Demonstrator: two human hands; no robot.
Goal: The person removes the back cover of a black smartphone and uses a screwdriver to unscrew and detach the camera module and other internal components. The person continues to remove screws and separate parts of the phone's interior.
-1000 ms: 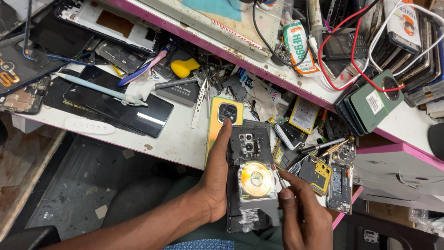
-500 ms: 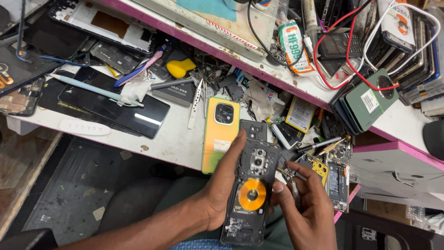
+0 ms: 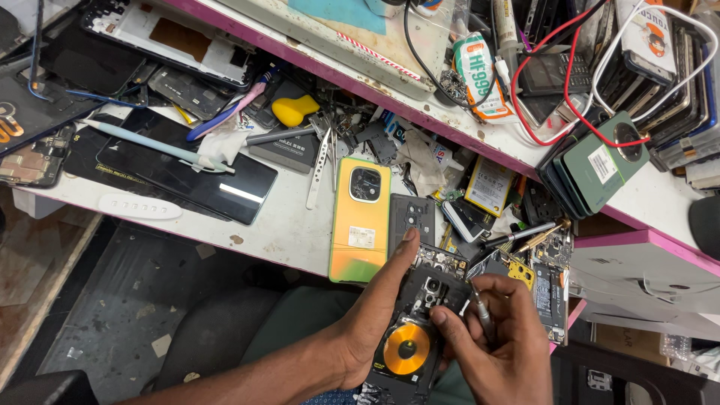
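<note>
Now left hand grips one opened phone; right hand fingers pinch one screwdriver.

A white workbench with pink edging runs across the view, topped by a raised white shelf edged the same way. Below lies a dusty dark floor, with a wooden strip at left. Lighting is bright and even.
</note>
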